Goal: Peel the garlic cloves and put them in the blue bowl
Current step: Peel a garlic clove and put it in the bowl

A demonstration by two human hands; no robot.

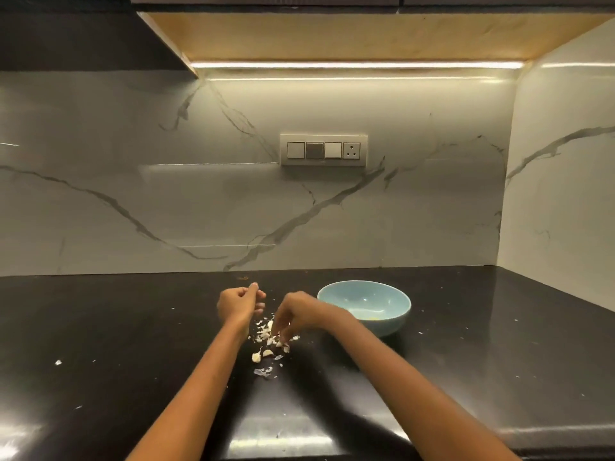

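Note:
A small heap of garlic cloves and papery skins (266, 334) lies on the black counter, with two loose cloves (261, 355) just in front of it. My right hand (296, 316) hangs over the heap, fingers pointing down and touching the pieces at its right side. Whether they pinch a clove I cannot tell. My left hand (240, 303) hovers left of the heap, fingers curled in loosely; nothing shows in it. The blue bowl (392, 312) stands to the right of my right hand, with a small yellowish bit on its bottom.
The black counter (133, 344) runs to a marble wall behind and a side wall at right. Scraps of skin (263, 372) are scattered around. A switch panel (323, 150) sits on the wall above.

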